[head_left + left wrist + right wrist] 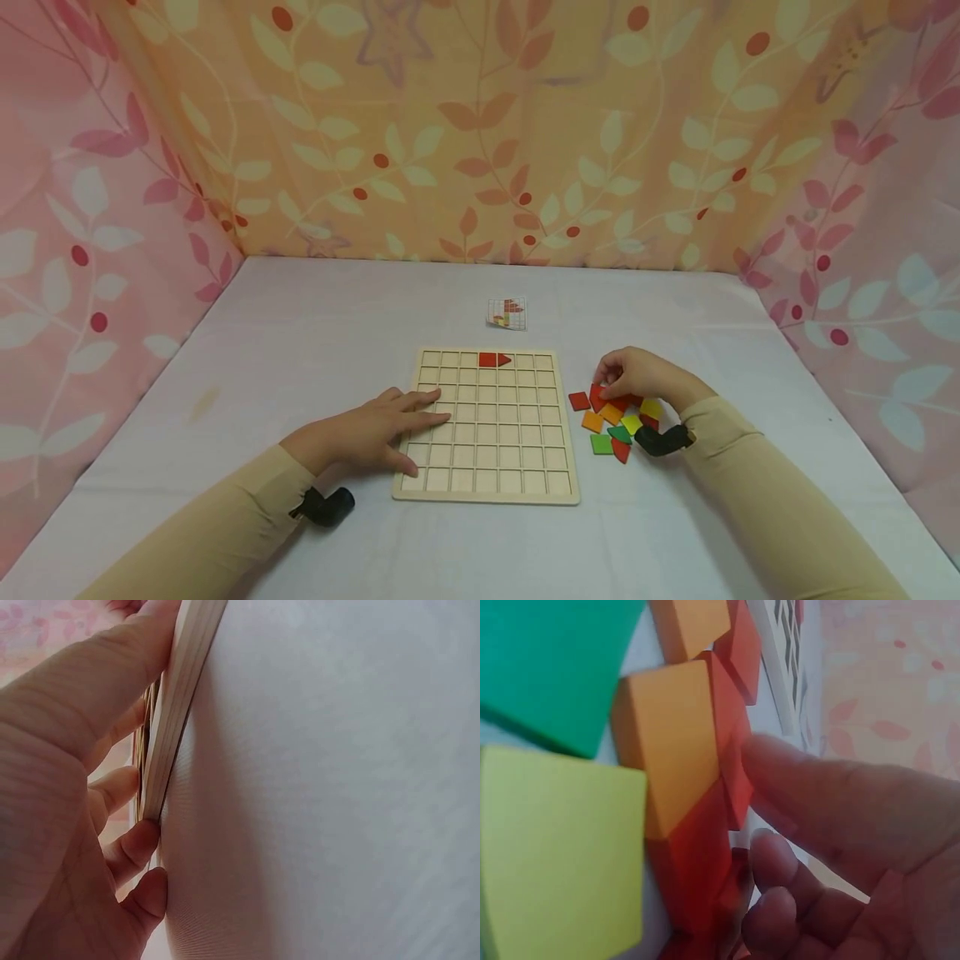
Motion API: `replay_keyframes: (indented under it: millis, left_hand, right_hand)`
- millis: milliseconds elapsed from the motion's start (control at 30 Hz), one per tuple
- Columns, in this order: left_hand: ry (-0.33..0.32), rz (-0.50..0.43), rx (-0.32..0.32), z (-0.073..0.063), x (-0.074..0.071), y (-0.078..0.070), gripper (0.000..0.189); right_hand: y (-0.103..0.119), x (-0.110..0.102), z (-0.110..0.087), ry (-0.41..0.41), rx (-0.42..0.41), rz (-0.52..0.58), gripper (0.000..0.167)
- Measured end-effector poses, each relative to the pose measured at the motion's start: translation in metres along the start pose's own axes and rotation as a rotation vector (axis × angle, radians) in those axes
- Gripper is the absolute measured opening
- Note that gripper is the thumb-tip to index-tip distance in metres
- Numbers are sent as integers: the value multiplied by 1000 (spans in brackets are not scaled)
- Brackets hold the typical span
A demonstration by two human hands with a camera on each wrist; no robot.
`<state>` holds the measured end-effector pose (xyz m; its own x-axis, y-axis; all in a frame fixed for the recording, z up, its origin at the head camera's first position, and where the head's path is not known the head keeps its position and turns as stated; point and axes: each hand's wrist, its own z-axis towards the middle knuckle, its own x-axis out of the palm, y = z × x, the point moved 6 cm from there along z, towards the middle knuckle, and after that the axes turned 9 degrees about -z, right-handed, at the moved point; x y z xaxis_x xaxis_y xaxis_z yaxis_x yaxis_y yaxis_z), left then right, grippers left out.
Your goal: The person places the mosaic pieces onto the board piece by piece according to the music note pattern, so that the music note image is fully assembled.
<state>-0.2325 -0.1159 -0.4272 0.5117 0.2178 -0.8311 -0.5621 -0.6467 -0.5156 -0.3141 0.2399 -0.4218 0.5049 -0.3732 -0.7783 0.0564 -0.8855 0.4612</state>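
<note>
My left hand [371,432] rests spread on the left side of a wooden grid board [486,500], fingers over its squares, thumb near the lower left corner. In the left wrist view, the fingers [133,847] lie along the board's edge [176,712]. A red square [487,360] and a red triangle [504,360] sit side by side in the board's top row. Right of the board, my right hand [637,372] pinches a red tile [597,398] at the pile. In the right wrist view, the thumb presses that red tile [731,742] beside an orange tile [675,735], other fingers curled below.
Around the right hand lie a separate red square [579,402], orange [592,422], yellow [651,408] and light green tiles [602,444], and a dark green piece [619,434]. A small printed pattern card [507,314] lies behind the board. Patterned cloth walls [480,167] enclose the white table.
</note>
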Motion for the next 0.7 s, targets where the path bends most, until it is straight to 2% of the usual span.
replay_keyframes:
  millis: [433,700]
  left_hand:
    - [7,-6,-20,1,1,1,82]
    - [6,-7,-17,0,1,0,82]
  right_hand:
    - [4,4,-1,12,-10,-13,14]
    - [6,-1,0,12,-4,-37,9]
